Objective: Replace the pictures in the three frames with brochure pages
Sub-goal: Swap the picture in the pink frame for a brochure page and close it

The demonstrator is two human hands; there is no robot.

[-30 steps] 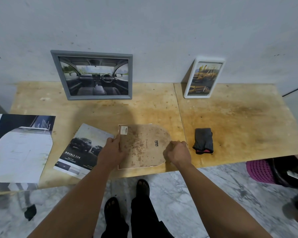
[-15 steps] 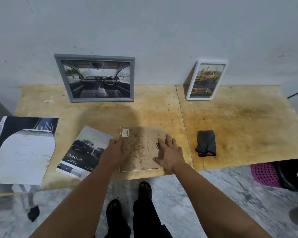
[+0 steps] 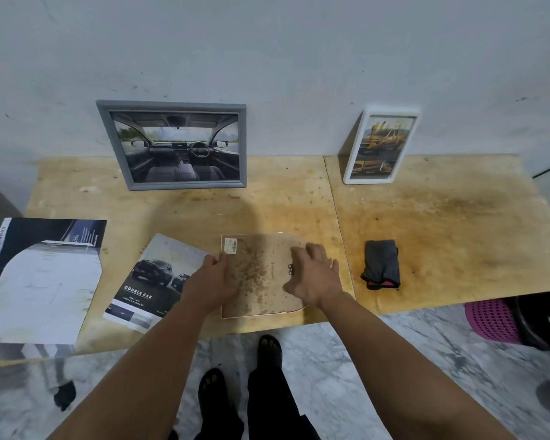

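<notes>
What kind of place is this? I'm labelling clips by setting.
Probably a makeshift home work corner: a stained plywood table pushed against a bare scuffed wall, a marble-patterned floor, and a pink plastic basket tucked underneath.

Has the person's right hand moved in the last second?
Yes. The right hand slid left from the rounded right edge of the brown backing board onto its surface, fingers now spread flat near the black hanger clip.
</notes>
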